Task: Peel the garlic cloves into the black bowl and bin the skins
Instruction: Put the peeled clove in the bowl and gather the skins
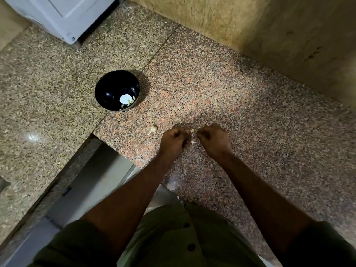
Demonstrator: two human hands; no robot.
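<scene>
Over the speckled granite counter (212,89), my left hand (174,139) and my right hand (214,139) meet, fingers curled. Between their fingertips they pinch a small pale garlic clove (192,130). A thin strip of pinkish skin (193,142) hangs between the hands below it. The black bowl (107,89) stands to the upper left, apart from the hands, with a few peeled pale cloves (129,102) at its bottom. One unpeeled clove (153,129) lies on the counter just left of my left hand.
A white appliance (63,16) stands at the far left corner. A beige stone wall (231,20) runs along the back and right. The counter's edge steps in at the lower left, with a grey cabinet front (92,182) below it.
</scene>
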